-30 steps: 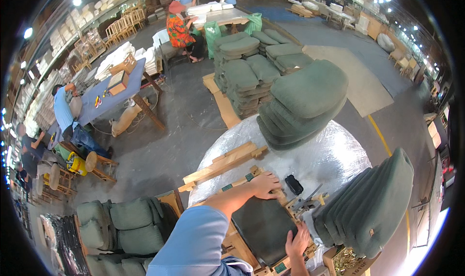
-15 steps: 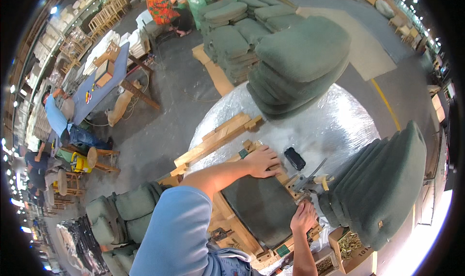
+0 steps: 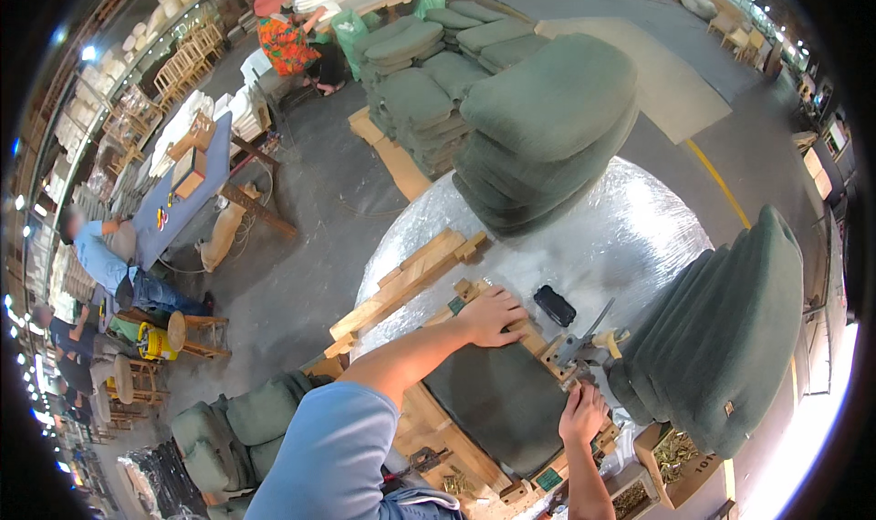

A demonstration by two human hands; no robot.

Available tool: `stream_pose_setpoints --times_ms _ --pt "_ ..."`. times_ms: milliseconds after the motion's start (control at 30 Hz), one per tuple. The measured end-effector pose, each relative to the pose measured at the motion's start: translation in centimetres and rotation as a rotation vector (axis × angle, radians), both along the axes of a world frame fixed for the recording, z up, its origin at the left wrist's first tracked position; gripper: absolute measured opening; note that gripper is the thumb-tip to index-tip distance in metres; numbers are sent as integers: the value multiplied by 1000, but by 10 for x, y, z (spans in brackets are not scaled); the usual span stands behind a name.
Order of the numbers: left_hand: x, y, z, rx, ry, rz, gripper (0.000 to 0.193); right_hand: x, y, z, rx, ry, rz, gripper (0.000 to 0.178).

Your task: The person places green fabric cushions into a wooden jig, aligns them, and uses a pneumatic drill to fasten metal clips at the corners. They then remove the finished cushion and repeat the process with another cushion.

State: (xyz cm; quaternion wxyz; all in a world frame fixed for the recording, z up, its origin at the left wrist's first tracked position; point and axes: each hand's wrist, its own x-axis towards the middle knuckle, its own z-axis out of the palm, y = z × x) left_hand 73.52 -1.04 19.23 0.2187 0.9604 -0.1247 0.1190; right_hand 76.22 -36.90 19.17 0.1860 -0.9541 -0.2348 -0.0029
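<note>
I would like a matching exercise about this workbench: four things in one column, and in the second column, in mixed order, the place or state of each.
Column one
1. left hand
2. right hand
3. small black object
4. cardboard box

Column two
A. lying on the shiny wrapped tabletop
B. open, with gold-coloured pieces inside
C. on the far side of the wooden frame
D. at the frame's right side, close to the metal clamp

Right pairs: 1-C, 2-D, 3-A, 4-B
</note>
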Motion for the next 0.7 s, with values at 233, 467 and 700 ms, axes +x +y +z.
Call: stream_pose_setpoints --times_ms 233,467,700 --pt "-4 -1 -7 -33 -27 18 40 -5 1 -2 16 8 -15 30" --pt "-3 8 -17 -103 -24 -19 37 -2 -4 -12 -55 29 -5 33" --pt "-3 4 -24 -113 2 2 40 -6 -5 -14 -43 7 -67 31"
